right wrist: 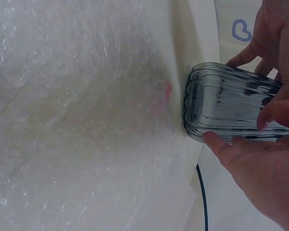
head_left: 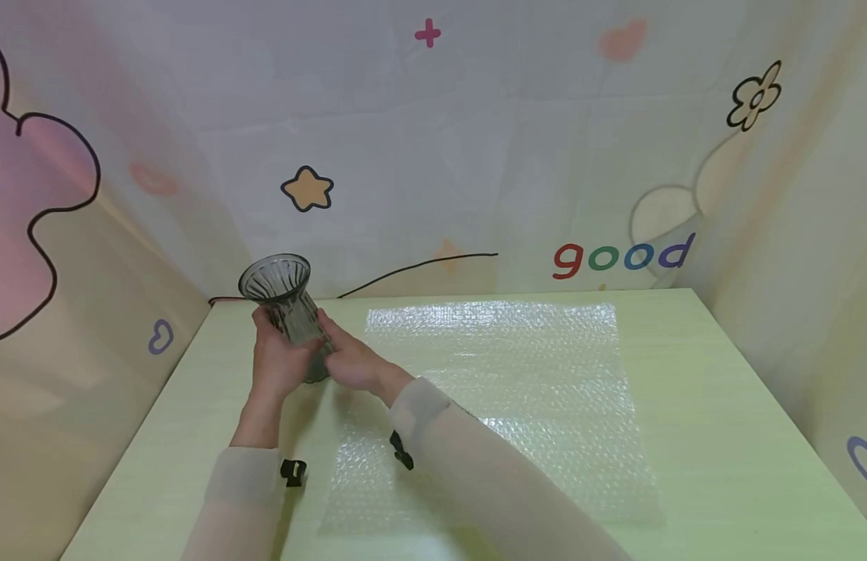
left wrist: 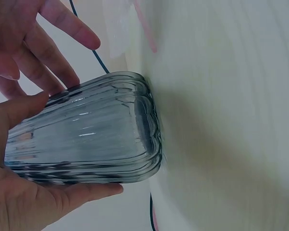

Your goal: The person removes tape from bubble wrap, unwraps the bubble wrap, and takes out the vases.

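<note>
A grey, see-through glass vase (head_left: 293, 312) with fluted sides and a flared rim leans to the left at the back left of the table. My left hand (head_left: 282, 358) grips its body, thumb on one side and fingers on the other, as the left wrist view shows. From the right, my right hand (head_left: 356, 362) rests against the vase with its fingers extended and spread. One finger of that hand (left wrist: 69, 26) points away from the glass. The vase's base (right wrist: 194, 103) is low, close over the tabletop.
A sheet of bubble wrap (head_left: 510, 389) lies flat across the middle of the pale table (head_left: 727, 436). A printed cloth (head_left: 475, 171) with drawings and the word "good" walls in the back and sides. Black clips (head_left: 293, 472) hang near both cuffs.
</note>
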### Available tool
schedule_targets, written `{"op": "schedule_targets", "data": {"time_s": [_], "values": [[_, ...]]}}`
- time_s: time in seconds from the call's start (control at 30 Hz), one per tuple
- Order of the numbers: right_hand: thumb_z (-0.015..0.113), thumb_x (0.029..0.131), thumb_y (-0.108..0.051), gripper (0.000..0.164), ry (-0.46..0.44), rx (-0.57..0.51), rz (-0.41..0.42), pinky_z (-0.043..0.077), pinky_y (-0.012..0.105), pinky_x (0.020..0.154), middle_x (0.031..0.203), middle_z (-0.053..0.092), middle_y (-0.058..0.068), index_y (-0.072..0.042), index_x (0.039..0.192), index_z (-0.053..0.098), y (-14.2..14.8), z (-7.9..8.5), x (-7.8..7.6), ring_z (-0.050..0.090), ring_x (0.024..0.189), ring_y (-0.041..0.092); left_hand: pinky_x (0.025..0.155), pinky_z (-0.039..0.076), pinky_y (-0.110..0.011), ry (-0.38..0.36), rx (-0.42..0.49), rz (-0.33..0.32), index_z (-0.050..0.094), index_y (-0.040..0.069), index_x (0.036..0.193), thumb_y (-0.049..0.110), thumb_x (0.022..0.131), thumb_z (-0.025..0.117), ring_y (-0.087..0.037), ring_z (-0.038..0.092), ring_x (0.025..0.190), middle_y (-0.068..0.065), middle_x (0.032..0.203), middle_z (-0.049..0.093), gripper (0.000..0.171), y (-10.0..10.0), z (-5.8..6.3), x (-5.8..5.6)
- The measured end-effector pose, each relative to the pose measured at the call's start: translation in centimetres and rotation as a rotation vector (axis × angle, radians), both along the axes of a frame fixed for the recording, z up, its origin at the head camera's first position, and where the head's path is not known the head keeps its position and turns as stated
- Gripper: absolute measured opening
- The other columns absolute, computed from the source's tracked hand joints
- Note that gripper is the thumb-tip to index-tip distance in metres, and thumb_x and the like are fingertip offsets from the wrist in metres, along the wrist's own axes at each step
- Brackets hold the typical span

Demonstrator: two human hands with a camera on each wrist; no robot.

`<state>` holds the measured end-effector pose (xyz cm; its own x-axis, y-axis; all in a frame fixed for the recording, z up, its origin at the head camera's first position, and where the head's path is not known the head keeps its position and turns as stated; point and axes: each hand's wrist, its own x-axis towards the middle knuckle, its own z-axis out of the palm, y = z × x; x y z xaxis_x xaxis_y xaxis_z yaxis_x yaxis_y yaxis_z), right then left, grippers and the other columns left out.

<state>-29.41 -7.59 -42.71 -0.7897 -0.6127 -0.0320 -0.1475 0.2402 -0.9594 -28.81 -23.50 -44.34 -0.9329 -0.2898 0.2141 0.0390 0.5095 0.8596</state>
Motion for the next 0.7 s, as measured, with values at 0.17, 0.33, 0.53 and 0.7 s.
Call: {"op": "schedule_targets", "data": {"time_s": [0.17,0.33,0.53,0.7], "values": [[0.038,0.089,0.01,0.091,0.014,-0.007,-0.005,0.009,0.036,0.132,0.176,0.009,0.0,-0.019,0.168,0.004,0.0,-0.1,-0.1,0.009,0.162,0.017,0.12,0.033,-0.06,-0.017,-0.001,0.01,0.007,0.009,0.162,0.015,0.085,0.081,-0.045,0.04,0.147,-0.028,0.161,0.034,0.107,0.4,0.2,0.2],[0.039,0.087,0.013,0.091,0.061,-0.004,-0.011,0.01,0.035,0.131,0.175,0.013,0.004,-0.014,0.168,0.006,0.0,-0.1,-0.3,0.012,0.162,0.019,0.122,0.03,-0.06,-0.028,-0.018,0.02,-0.001,0.011,0.164,0.014,0.087,0.08,-0.045,0.034,0.15,-0.028,0.165,0.027,0.112,0.8,0.2,0.2],[0.04,0.085,0.013,0.091,0.103,0.029,-0.017,0.023,0.03,0.128,0.171,0.029,0.009,-0.012,0.167,0.012,0.3,-0.2,-0.2,0.028,0.156,0.017,0.122,0.03,-0.061,-0.059,-0.035,0.022,-0.011,0.015,0.165,0.016,0.088,0.078,-0.049,0.032,0.15,-0.033,0.165,0.023,0.118,0.9,0.2,0.7],[0.041,0.087,0.011,0.087,0.11,0.046,-0.029,0.037,0.027,0.113,0.164,0.041,0.01,-0.016,0.167,0.019,0.4,-0.3,-0.3,0.046,0.141,0.016,0.123,0.028,-0.062,-0.128,-0.074,-0.002,-0.022,0.007,0.162,0.023,0.092,0.074,-0.054,0.027,0.151,-0.041,0.163,0.016,0.119,1.1,0.7,1.7]]}}
